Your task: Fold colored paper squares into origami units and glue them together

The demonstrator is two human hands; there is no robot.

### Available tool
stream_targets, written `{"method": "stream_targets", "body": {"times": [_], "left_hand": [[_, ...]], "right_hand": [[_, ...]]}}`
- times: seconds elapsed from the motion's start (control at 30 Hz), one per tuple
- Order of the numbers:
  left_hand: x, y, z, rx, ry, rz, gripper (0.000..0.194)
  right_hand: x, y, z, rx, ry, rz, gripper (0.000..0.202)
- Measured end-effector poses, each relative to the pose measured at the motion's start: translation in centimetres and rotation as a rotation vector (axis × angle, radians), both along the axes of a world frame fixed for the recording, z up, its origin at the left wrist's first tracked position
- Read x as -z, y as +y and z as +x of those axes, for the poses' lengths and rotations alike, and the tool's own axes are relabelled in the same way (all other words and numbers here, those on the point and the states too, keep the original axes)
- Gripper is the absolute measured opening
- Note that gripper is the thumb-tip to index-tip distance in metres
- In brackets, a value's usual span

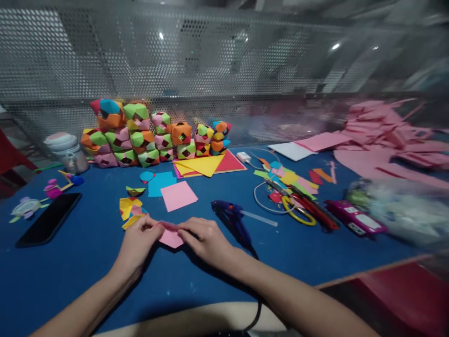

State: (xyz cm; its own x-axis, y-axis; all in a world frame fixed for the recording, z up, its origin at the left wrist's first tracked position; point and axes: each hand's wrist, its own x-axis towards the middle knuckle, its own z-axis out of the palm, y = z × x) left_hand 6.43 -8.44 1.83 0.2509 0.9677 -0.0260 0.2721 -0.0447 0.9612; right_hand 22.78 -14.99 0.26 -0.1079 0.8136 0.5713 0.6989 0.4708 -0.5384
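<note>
Between my hands is a small pink paper, partly folded, with a fold along its upper edge. My left hand pinches its left corner, and my right hand pinches its right side; the fingers partly hide the paper. Just beyond lie a flat pink square sheet and a blue sheet partly under it. Near my left fingers sits a yellow folded paper piece with other colours on it, and behind that a small green-yellow folded piece. To the right of my right hand rests a blue glue gun.
Folded paper balls stand stacked at the back, before a perforated metal screen. Yellow sheets lie near them. Scissors, a red cutter and paper scraps are at right. A phone and a bottle are at left.
</note>
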Motion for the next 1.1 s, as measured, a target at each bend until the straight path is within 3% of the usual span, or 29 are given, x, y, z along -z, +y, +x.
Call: {"method": "stream_targets", "body": {"times": [0.27, 0.73, 0.87, 1.1], "left_hand": [[0.9, -0.4, 0.4, 0.3, 0.108, -0.021, 0.012], [-0.1, -2.0, 0.8, 0.23, -0.148, -0.23, 0.015], [0.1, -2.1, 0.8, 0.225, -0.191, -0.273, 0.016], [0.2, -2.3, 0.8, 0.247, -0.285, -0.319, 0.014]], "right_hand": [[0.2, 0.1, -0.2, 0.02, -0.161, 0.221, 0.02], [0.7, 0.0, -0.7, 0.102, 0.363, -0.001, 0.025], [0.2, -0.3, -0.8, 0.021, 0.331, 0.018, 0.006], [0.3, -0.6, -0.7, -0.083, 0.182, 0.128, 0.016]]}}
